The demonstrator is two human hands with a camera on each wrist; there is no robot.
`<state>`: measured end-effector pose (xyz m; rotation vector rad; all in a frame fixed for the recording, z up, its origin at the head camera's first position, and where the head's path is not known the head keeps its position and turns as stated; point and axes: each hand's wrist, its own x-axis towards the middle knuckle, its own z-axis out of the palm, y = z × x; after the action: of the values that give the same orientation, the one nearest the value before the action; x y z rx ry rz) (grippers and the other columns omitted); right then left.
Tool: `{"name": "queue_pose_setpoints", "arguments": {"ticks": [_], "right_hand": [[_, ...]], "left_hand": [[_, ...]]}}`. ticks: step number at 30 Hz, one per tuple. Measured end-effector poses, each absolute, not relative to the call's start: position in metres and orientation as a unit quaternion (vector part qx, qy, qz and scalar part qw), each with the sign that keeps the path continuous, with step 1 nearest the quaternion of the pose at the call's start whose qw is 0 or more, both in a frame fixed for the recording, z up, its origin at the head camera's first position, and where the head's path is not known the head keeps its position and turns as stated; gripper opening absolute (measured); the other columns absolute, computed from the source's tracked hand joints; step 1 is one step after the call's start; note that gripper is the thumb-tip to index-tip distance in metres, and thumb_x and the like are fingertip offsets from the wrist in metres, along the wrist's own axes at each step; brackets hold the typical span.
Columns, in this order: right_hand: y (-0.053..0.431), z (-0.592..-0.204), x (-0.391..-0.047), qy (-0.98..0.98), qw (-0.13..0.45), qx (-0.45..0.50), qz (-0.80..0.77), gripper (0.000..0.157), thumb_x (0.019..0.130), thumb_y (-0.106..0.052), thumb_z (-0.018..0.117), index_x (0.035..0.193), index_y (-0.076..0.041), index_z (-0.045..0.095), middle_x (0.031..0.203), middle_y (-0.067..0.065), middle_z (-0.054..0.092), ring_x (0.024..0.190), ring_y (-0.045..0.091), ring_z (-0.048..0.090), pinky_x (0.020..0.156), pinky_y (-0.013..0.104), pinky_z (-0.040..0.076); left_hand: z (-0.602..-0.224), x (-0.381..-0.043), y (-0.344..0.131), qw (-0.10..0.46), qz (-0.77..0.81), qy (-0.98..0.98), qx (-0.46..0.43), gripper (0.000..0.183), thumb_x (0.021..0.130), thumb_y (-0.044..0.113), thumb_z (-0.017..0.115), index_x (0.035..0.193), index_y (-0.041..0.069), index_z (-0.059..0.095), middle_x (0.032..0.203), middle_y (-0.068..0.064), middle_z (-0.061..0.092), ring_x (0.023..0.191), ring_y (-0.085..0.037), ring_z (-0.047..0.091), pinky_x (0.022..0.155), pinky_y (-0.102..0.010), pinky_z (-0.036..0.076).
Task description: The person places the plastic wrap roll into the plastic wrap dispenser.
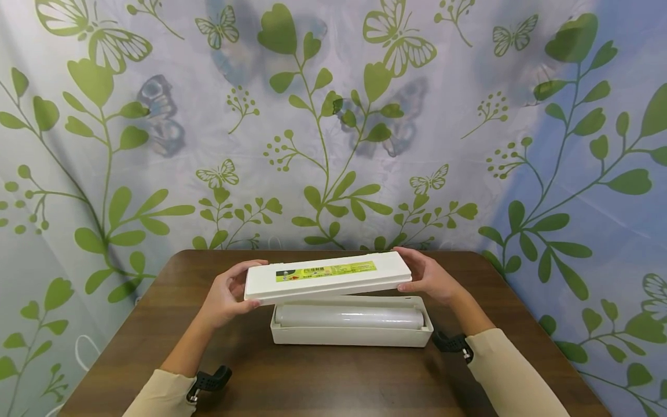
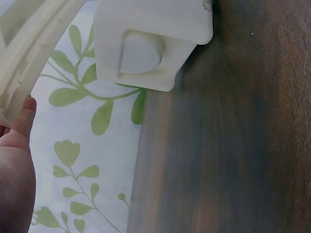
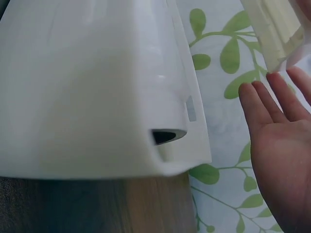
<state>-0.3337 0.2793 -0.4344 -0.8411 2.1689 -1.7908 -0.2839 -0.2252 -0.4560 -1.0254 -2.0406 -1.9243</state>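
Note:
A long white lid [image 1: 333,282] with a yellow-green label is held above its white box [image 1: 349,337], tilted so its right end is higher. My left hand [image 1: 225,296] grips the lid's left end, thumb at the front edge and fingers behind. At the other end, my right hand [image 1: 429,279] holds it between thumb and fingers. Inside the uncovered box lies a roll of cling film [image 1: 349,317]; its hollow dark core shows in the right wrist view, beside the roll's end [image 3: 163,109]. The left wrist view shows the box's end wall [image 2: 109,53] with a recess.
Box and hands are over a dark brown wooden table [image 1: 250,370]. A pale cloth with green leaves and butterflies [image 1: 333,133] hangs behind the table's far edge. Black straps [image 1: 211,379] sit at both wrists. A white cord [image 1: 78,353] loops beyond the table's left edge.

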Motion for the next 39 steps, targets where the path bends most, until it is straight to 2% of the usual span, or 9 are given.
{"name": "queue_pose_setpoints", "arguments": {"ticks": [5, 14, 19, 27, 33, 39], "right_hand": [[0.281, -0.436, -0.332, 0.728, 0.107, -0.297, -0.608, 0.084, 0.082, 0.004, 0.081, 0.153, 0.004, 0.036, 0.136, -0.002, 0.060, 0.115, 0.013, 0.064, 0.087, 0.031, 0.060], [0.285, -0.441, -0.329, 0.723, 0.118, -0.311, -0.605, 0.077, 0.083, 0.007, 0.078, 0.149, 0.006, 0.039, 0.132, 0.002, 0.062, 0.111, 0.014, 0.064, 0.086, 0.031, 0.061], [0.287, -0.442, -0.325, 0.715, 0.116, -0.321, -0.610, 0.080, 0.083, 0.004, 0.078, 0.151, 0.008, 0.036, 0.138, 0.002, 0.060, 0.115, 0.013, 0.064, 0.088, 0.030, 0.060], [0.289, -0.443, -0.316, 0.687, 0.100, -0.326, -0.642, 0.079, 0.080, 0.013, 0.076, 0.149, 0.009, 0.038, 0.137, 0.003, 0.059, 0.115, 0.012, 0.063, 0.085, 0.028, 0.061], [0.295, -0.446, -0.311, 0.679, 0.079, -0.338, -0.647, 0.080, 0.079, 0.017, 0.075, 0.148, 0.014, 0.034, 0.137, 0.002, 0.059, 0.114, 0.010, 0.062, 0.086, 0.027, 0.060], [0.301, -0.448, -0.306, 0.692, 0.077, -0.340, -0.632, 0.078, 0.080, 0.015, 0.075, 0.147, 0.014, 0.036, 0.134, 0.003, 0.060, 0.111, 0.011, 0.063, 0.085, 0.028, 0.061]], "left_hand": [[-0.460, -0.287, -0.225, 0.073, -0.636, -0.681, -0.355, 0.069, 0.076, -0.014, 0.076, 0.140, -0.007, 0.051, 0.145, -0.030, 0.050, 0.116, -0.016, 0.063, 0.088, -0.026, 0.058], [-0.456, -0.285, -0.221, 0.048, -0.625, -0.692, -0.358, 0.068, 0.079, -0.011, 0.075, 0.142, -0.008, 0.049, 0.144, -0.023, 0.053, 0.117, -0.012, 0.063, 0.089, -0.024, 0.058], [-0.455, -0.284, -0.220, 0.037, -0.620, -0.698, -0.355, 0.069, 0.080, -0.010, 0.075, 0.143, -0.010, 0.047, 0.145, -0.024, 0.053, 0.119, -0.011, 0.063, 0.089, -0.024, 0.058], [-0.457, -0.286, -0.219, 0.026, -0.614, -0.705, -0.354, 0.071, 0.081, -0.011, 0.077, 0.145, -0.010, 0.046, 0.144, -0.029, 0.051, 0.119, -0.012, 0.063, 0.089, -0.025, 0.059], [-0.457, -0.285, -0.216, 0.015, -0.615, -0.714, -0.336, 0.075, 0.079, -0.008, 0.081, 0.146, -0.008, 0.046, 0.147, -0.029, 0.049, 0.126, -0.007, 0.061, 0.097, -0.023, 0.056], [-0.459, -0.288, -0.215, 0.009, -0.599, -0.729, -0.332, 0.077, 0.079, -0.006, 0.083, 0.145, -0.010, 0.045, 0.148, -0.030, 0.048, 0.127, -0.005, 0.059, 0.100, -0.021, 0.053]]}}
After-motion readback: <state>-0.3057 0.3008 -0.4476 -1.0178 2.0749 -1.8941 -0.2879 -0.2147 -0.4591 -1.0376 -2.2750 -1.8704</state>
